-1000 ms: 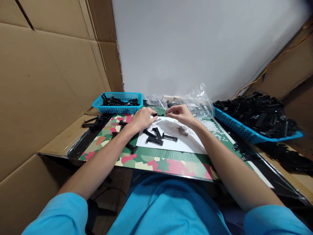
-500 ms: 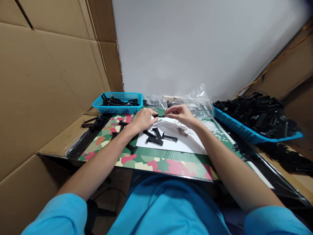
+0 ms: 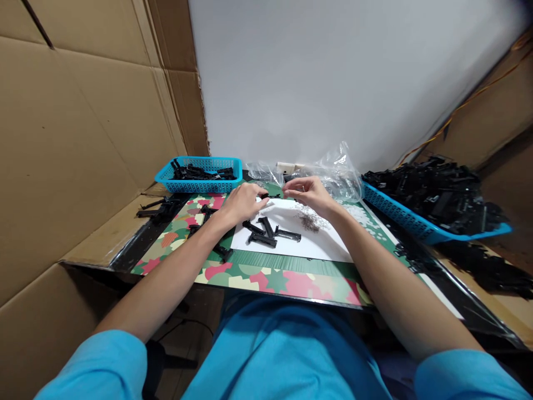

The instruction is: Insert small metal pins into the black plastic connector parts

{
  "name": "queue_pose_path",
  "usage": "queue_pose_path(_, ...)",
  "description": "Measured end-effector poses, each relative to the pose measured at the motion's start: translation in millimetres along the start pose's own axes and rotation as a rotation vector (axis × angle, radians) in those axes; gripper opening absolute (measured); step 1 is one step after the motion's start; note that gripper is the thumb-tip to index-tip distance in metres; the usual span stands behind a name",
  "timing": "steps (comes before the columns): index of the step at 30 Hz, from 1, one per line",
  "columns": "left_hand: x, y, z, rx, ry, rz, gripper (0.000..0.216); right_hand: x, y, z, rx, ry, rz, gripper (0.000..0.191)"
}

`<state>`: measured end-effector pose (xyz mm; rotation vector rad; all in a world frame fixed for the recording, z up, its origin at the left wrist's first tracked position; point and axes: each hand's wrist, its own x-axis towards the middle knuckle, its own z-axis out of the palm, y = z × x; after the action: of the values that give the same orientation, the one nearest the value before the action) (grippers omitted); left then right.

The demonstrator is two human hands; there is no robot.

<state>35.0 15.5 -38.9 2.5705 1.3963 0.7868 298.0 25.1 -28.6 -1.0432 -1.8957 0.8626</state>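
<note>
Black clip (image 3: 266, 195), pinched in the grip of the left hand (image 3: 244, 203), probably wants steadying while the right hand (image 3: 311, 193) (fingertips closed on something too tiny to tell) meets it.

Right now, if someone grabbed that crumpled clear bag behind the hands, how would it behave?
Probably floppy: the clear bag sits crumpled and creased, holding no firm shape. Likely light, since its film looks thin and see-through. It seems unlikely to roll, more apt to slide.

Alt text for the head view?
The left hand holds a small black plastic part, the right hand at its end, above a white paper sheet with loose black parts and tiny dark bits. Blue plastic baskets of black parts flank it.
</note>
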Motion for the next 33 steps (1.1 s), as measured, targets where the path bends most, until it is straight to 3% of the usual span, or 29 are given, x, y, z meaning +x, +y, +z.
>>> queue_pose_path(8,-0.5,1.4,-1.2,0.005,0.015,-0.008,0.036,-3.7,-6.1,3.5,-0.054,-0.066,-0.01,0.022)
queue_pose_path(23,-0.6,2.3,0.3,0.0,0.017,-0.005,0.037,3.3,16.3,1.9,-0.044,0.056,-0.008,0.031)
queue_pose_path(33,0.0,1.3,3.2,-0.028,-0.022,0.036,0.035,9.0,30.3,-1.9,-0.273,0.046,-0.11,0.019)
